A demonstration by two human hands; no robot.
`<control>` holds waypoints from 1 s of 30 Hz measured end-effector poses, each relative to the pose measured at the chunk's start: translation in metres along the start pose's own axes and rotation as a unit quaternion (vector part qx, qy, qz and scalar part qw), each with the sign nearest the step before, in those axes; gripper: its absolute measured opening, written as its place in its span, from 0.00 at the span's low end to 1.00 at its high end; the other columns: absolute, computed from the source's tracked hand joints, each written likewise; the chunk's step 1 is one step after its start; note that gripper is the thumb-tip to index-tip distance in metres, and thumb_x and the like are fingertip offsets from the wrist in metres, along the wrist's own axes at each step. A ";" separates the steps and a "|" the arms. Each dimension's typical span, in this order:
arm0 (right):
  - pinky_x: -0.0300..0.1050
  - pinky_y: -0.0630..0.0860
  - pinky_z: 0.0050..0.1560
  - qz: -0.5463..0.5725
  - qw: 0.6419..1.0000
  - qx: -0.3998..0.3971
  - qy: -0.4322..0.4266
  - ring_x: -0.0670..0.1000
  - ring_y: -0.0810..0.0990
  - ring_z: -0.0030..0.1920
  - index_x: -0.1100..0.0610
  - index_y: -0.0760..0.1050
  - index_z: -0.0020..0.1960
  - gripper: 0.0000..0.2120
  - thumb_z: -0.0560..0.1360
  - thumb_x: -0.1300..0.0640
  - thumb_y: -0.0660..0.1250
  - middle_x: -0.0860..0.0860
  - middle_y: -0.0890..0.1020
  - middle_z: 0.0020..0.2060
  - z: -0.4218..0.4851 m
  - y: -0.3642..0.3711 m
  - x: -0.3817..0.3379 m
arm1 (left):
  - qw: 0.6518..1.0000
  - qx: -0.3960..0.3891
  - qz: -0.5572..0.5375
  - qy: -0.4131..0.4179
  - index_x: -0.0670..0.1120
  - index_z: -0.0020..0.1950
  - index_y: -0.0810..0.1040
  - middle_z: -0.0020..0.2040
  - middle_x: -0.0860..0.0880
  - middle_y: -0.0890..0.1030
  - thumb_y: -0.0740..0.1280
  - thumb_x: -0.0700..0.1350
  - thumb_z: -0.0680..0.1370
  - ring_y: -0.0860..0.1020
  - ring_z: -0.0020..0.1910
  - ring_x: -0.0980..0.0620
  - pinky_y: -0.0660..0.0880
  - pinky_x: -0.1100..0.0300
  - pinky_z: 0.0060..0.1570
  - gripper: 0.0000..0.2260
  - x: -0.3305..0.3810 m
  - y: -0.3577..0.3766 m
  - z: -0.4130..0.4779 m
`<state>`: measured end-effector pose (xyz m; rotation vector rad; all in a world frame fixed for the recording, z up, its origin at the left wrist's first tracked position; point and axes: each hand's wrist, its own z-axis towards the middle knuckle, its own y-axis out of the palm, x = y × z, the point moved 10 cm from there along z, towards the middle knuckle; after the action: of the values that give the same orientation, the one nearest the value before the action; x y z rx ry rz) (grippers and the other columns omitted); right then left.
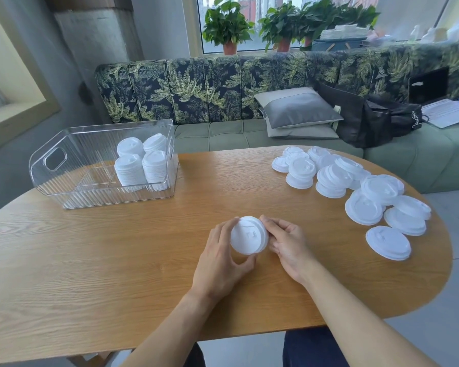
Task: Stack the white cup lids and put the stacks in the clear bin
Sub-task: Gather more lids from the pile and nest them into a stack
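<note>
Centrally, left hand [220, 256] and right hand [286, 245] both curl round small stack of white plastic cup lids [249, 235], lower centre of frame.

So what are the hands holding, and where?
Both hold a short stack of white lids by its rim: left hand one side, right hand the other.

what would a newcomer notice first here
The left hand and right hand hold a small stack of white lids at the middle of the wooden table. To the right lies a loose heap of lids, and at the far left a clear bin holds four lid stacks at its right end.
</note>
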<state>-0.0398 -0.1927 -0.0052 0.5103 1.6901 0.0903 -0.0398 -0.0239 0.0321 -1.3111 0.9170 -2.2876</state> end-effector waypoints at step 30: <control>0.38 0.74 0.36 -0.090 0.995 -0.020 -0.033 0.46 0.75 0.32 0.57 0.81 0.64 0.17 0.75 0.60 0.77 0.51 0.88 0.45 -0.002 0.008 0.002 | 0.922 0.045 -0.339 -0.180 0.52 0.58 0.84 0.53 0.52 0.88 0.78 0.47 0.76 0.86 0.54 0.53 0.81 0.61 0.54 0.11 -0.060 -0.009 0.010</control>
<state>-0.0393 -0.1845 -0.0040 0.3262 1.6592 -0.0240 -0.0004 0.0143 0.0037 -2.1643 0.2380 -2.3594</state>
